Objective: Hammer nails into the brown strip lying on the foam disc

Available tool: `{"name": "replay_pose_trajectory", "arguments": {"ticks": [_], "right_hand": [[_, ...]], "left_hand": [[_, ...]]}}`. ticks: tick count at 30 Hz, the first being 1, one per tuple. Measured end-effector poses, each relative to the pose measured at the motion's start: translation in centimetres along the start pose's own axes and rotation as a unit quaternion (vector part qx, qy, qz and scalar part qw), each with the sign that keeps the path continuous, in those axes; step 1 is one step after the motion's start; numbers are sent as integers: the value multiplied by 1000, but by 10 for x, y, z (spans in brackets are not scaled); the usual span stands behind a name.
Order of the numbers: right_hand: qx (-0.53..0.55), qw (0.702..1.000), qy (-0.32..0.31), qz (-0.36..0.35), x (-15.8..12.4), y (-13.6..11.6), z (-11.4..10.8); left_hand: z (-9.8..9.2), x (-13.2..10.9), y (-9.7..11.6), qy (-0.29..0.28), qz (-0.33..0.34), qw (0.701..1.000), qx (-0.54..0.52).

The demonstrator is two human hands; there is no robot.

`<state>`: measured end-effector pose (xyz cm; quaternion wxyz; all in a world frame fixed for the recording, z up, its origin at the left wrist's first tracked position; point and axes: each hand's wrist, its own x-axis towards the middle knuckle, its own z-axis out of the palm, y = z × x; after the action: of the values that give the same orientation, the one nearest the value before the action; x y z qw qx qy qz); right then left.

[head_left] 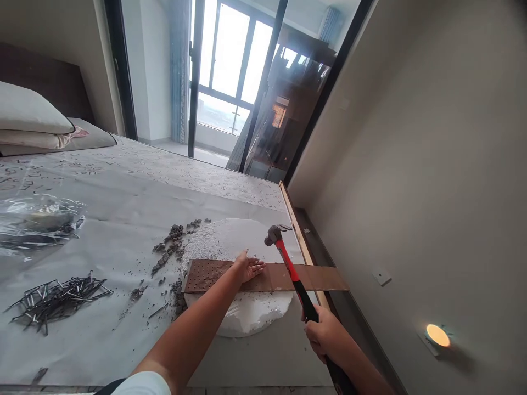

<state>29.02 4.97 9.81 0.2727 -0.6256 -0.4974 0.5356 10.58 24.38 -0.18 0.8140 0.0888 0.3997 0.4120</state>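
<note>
Resting the left hand [248, 267], fingers open and flat, on the brown perforated board [209, 275] laid across a white foam disc [242, 318]. Gripping a claw hammer [293, 274] in the right hand [323, 333], closed round the handle, head just beside the left fingertips.

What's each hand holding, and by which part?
Right hand grips the hammer low on its black handle end, head up. Left hand grasps nothing visible; it rests flat on the brown board.

Bright window [230, 60] ahead, grey wall [432, 137] right, pillows [28, 118] left, glowing wall light [437, 335].
</note>
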Motion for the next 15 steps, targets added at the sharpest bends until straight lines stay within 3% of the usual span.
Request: {"name": "replay_pose_trajectory", "arguments": {"ticks": [6,11,15], "right_hand": [[-17,997,-35,73,10,3,11],[-24,1000,7,-6,2,3,6],[-46,999,9,22,2,11,10]], "left_hand": [[0,-2,1,12,1,1000,-5],[0,-4,0,3,6,1000,-9],[5,-11,1,22,9,1000,4]]}}
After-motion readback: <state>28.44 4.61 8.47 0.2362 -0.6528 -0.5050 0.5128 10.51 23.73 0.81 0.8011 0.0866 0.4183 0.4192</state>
